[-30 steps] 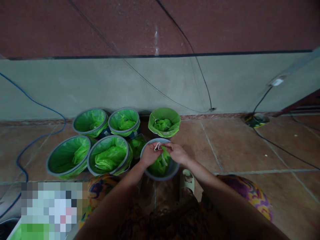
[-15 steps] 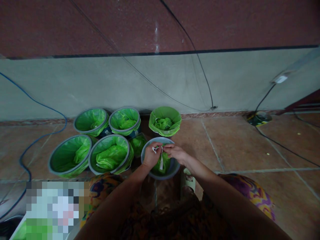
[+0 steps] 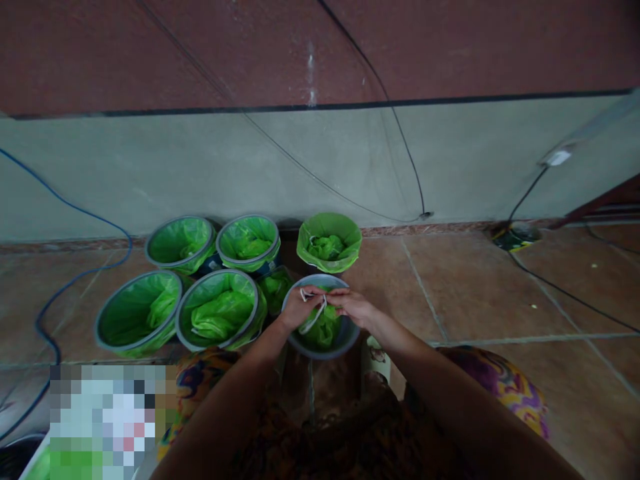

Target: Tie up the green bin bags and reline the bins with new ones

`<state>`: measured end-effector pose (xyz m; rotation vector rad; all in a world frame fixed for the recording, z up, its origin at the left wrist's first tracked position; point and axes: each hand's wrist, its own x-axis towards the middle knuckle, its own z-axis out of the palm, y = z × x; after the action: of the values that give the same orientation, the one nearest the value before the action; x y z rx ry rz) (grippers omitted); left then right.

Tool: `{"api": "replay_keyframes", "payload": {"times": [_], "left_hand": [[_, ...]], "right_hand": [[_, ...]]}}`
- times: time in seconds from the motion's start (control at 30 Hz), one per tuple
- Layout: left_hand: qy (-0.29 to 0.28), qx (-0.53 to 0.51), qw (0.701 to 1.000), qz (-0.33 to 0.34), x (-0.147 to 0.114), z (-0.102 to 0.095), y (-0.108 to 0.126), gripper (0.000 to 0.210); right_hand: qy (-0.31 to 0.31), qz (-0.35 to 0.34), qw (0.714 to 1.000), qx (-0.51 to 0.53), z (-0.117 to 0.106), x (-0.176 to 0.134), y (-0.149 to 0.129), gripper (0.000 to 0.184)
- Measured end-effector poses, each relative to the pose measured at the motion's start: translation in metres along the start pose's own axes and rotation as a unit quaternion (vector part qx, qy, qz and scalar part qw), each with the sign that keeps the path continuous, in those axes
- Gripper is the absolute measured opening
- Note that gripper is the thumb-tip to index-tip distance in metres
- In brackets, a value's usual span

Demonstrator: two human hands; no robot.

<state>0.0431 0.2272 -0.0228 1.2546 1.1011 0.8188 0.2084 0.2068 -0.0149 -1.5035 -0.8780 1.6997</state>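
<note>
A grey bin (image 3: 353, 340) stands on the floor between my knees, with a green plastic bag (image 3: 326, 330) bunched inside it. Over its mouth, my left hand (image 3: 300, 308) pinches a white drawstring (image 3: 311, 321), part of which hangs in a loop below the fingers. My right hand (image 3: 353, 307) meets it from the other side, its fingertips closed on the same string near the bag's gathered top. The exact grip of the fingertips is too small to make out.
Several bins lined with green bags, such as the front one (image 3: 220, 347), stand to the left. Another lined bin (image 3: 329, 223) is behind, near the wall. A blue hose (image 3: 75, 203) runs along the left; black cables (image 3: 575, 300) cross the floor at right.
The white string's hanging end has swung left and now forms a loop. My left hand has shifted slightly left; the right hand has barely moved.
</note>
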Motion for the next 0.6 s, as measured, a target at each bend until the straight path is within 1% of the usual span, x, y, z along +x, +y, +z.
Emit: {"api": "replay_keyframes", "payload": {"times": [0.03,0.07,0.1,0.13,0.2,0.23,0.27,0.3,0.33,0.37,0.4,0.47,0.53,0.6], "left_hand": [[-0.005,0.005,1.0,0.0,0.0,0.0,0.0,0.013],[-0.006,0.016,1.0,0.002,0.001,0.0,-0.001,0.012],[-0.004,0.032,0.999,0.007,0.001,0.0,-0.001,0.011],[-0.001,0.051,0.999,0.016,0.001,0.0,-0.001,0.01],[-0.001,0.093,0.995,0.044,0.002,0.0,-0.001,0.012],[-0.002,0.118,0.991,0.062,0.002,-0.001,-0.002,0.014],[-0.003,0.145,0.986,0.082,0.002,-0.003,-0.002,0.015],[-0.004,0.174,0.98,0.1,0.002,-0.005,-0.003,0.017],[-0.007,0.203,0.972,0.114,0.002,-0.008,-0.004,0.017],[-0.009,0.23,0.965,0.123,0.001,-0.011,-0.005,0.018],[-0.009,0.253,0.959,0.126,0.001,-0.014,-0.007,0.018],[-0.004,0.296,0.949,0.108,0.0,-0.019,-0.012,0.018],[0.009,0.329,0.941,0.08,0.0,-0.022,-0.017,0.016],[0.017,0.355,0.933,0.047,0.001,-0.023,-0.021,0.013]], "right_hand": [[-0.006,-0.025,0.998,-0.057,0.0,0.001,-0.002,0.018],[-0.009,-0.059,0.989,-0.132,-0.001,0.001,-0.004,0.014],[-0.005,-0.103,0.971,-0.218,-0.001,0.001,-0.006,0.012],[0.007,-0.151,0.94,-0.306,0.0,-0.001,-0.009,0.012],[0.044,-0.233,0.856,-0.459,0.001,-0.006,-0.015,0.016],[0.059,-0.257,0.814,-0.517,0.002,-0.009,-0.017,0.019],[0.071,-0.264,0.778,-0.565,0.002,-0.012,-0.018,0.022],[0.078,-0.255,0.751,-0.604,0.001,-0.014,-0.019,0.026],[0.082,-0.234,0.733,-0.633,0.0,-0.016,-0.02,0.028],[0.084,-0.208,0.724,-0.652,-0.003,-0.018,-0.02,0.029],[0.084,-0.182,0.724,-0.66,-0.006,-0.018,-0.019,0.028],[0.076,-0.145,0.74,-0.652,-0.012,-0.017,-0.017,0.024],[0.066,-0.136,0.761,-0.631,-0.016,-0.015,-0.015,0.02],[0.074,-0.133,0.778,-0.609,-0.017,-0.014,-0.014,0.024]]}}
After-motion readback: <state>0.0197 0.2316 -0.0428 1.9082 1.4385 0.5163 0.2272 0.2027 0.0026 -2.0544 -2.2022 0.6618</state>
